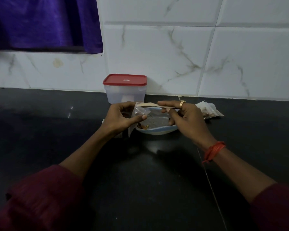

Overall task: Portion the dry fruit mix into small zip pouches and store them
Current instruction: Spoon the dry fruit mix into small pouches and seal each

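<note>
Dark counter (140, 172). Above it, the left hand (122, 117) grips a clear zip pouch (138, 112), thumb and fingers curled round it. The right hand (187, 119) pinches a pale flat utensil (150, 105) whose tip is at the pouch mouth. Both are held over a plate (157, 131) bearing a few dry fruit pieces (143, 126). Filled pouches (208, 111) lie just right of the plate. A red-lidded container (125, 90) stands behind, against the tiled wall.

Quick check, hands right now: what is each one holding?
Left hand: holds the zip pouch.
Right hand: pinches the same pouch's top edge.
</note>
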The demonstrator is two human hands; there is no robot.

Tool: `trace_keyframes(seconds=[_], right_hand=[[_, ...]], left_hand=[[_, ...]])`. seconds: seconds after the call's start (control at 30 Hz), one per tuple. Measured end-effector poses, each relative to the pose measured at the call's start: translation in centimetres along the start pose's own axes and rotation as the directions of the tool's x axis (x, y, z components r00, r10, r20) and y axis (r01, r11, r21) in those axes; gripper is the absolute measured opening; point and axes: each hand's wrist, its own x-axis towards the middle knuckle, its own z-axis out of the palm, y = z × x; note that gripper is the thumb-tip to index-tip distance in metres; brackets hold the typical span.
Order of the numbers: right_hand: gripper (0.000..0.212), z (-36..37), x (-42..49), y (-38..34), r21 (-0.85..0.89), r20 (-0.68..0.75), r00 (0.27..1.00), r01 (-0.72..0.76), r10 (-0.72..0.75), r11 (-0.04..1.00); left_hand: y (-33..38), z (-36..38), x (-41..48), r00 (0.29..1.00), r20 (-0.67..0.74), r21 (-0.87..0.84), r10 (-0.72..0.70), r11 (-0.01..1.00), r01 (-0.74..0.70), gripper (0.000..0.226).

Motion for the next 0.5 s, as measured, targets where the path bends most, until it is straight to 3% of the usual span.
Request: trace_keyframes(seconds=[0.13, 0.23, 0.33, 0.5], right_hand=[[0.034, -0.3, 0.5, 0.4, 0.183, -0.078, 0.989, -0.11, 0.126, 0.977], [0.032, -0.7, 0.6, 0.6, 0.202, -0.187, 0.964, -0.152, 0.191, 0.968], [0.031, -0.6, 0.5, 1.3, 0.062, -0.209, 0.96, -0.175, 0.184, 0.983], [0.031, 0.7, 0.0, 2.0, -0.272, 0.022, 0.999, -0.022, 0.029, 0.962]], left_hand=[[0.0, -0.2, 0.0, 0.999, -0.014, -0.053, -0.052, 0.997, 0.051, 0.042], [0.3, -0.2, 0.3, 0.978, -0.126, -0.245, -0.168, 0.96, 0.133, 0.037], [0.7, -0.6, 0.9, 0.927, -0.263, -0.403, -0.269, 0.903, 0.149, 0.03], [0.8, 0.0, 0.6, 0.958, -0.184, -0.301, -0.22, 0.94, 0.159, 0.029]])
